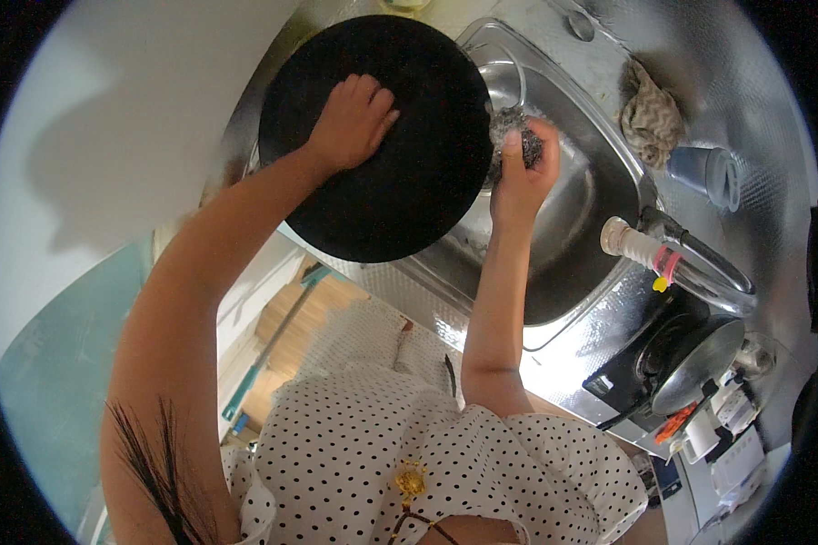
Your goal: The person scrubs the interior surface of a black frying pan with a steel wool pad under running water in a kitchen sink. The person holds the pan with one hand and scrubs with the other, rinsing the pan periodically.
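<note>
A large round black pan or lid [395, 204] is tilted over the left part of the stainless steel sink [566, 279], its flat dark face towards me. My left hand [358, 122] rests against that face with the fingers curled; whether they grip anything cannot be seen. At the disc's right edge my right hand [528, 153] holds a wet, foamy steel wool scrubber [508, 129], thumb on top. The scrubber touches or nearly touches the rim. What lies behind the disc is hidden.
The faucet [682, 269] with a white and pink nozzle stands right of the sink. Beyond the basin lie a crumpled cloth [651, 116] and a plastic cup [702, 174]. A frying pan [699, 368] sits on a black cooktop [644, 347] at lower right. A wall [123, 122] rises at left.
</note>
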A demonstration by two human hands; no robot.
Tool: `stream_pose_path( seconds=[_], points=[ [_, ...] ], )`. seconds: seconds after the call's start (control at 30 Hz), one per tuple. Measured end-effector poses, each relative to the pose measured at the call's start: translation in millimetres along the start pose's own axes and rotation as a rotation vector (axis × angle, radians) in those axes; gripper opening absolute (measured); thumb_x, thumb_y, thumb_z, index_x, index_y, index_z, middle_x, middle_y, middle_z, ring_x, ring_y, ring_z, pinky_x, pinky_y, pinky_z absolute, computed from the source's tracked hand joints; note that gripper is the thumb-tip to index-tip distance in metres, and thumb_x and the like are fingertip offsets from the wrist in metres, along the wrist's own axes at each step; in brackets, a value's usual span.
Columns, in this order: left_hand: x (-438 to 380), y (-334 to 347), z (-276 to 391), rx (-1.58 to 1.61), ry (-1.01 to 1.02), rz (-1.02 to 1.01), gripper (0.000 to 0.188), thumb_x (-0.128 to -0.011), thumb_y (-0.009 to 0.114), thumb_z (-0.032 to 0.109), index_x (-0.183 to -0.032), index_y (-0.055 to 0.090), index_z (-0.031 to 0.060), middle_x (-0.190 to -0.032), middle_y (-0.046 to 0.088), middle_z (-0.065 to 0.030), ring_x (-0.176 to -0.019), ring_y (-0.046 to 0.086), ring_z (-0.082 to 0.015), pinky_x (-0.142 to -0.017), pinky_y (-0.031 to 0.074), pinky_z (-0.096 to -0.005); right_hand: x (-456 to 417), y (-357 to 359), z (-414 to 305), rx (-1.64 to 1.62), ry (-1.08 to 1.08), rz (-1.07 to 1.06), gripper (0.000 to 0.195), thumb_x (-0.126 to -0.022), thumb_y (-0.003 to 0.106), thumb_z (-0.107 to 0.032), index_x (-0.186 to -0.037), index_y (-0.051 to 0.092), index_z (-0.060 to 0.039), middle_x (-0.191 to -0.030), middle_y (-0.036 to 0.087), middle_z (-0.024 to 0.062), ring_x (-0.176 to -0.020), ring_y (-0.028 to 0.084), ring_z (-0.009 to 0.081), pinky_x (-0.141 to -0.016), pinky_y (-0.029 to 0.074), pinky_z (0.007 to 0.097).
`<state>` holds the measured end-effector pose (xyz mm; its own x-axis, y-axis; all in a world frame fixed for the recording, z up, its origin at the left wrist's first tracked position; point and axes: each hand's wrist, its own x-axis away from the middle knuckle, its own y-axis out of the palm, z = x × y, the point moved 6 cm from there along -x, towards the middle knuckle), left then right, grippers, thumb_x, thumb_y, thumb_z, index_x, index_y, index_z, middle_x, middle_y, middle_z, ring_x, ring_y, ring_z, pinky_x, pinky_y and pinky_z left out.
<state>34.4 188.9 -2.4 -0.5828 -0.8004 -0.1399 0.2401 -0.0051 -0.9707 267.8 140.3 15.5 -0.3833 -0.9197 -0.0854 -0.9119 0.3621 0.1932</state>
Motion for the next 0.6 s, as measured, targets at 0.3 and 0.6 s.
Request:
stream_pose_path(
  seconds=[0.3,0.6],
  points=[
    [-2.3,-2.4,2.3,-0.008,0.004,0.034,0.018,-0.091,0.062,0.02,-0.101,0.056,0.0056,-0.101,0.05,-0.0173,-0.094,0.05,-0.0361,-0.083,0.041,-0.0462,-14.1,-6.4,-5.6,0.137,-0.049,0.024,0.024,-0.087,0.071,-0.007,-0.109,0.063,-0.0014,-0.113,0.065,0.009,-0.103,0.059,0.0171,-0.093,0.045,0.03],
    [-1.1,2.7,0.4,-0.045,0.005,0.017,0.019,-0.092,0.062,0.02,-0.1,0.056,0.0044,-0.103,0.05,-0.0195,-0.096,0.05,-0.0375,-0.085,0.041,-0.0478,-2.1,-1.3,10.7,0.039,0.009,0.015,0.018,-0.088,0.068,-0.005,-0.104,0.064,0.0005,-0.108,0.066,0.0098,-0.102,0.06,0.019,-0.092,0.047,0.0319]
  ],
)
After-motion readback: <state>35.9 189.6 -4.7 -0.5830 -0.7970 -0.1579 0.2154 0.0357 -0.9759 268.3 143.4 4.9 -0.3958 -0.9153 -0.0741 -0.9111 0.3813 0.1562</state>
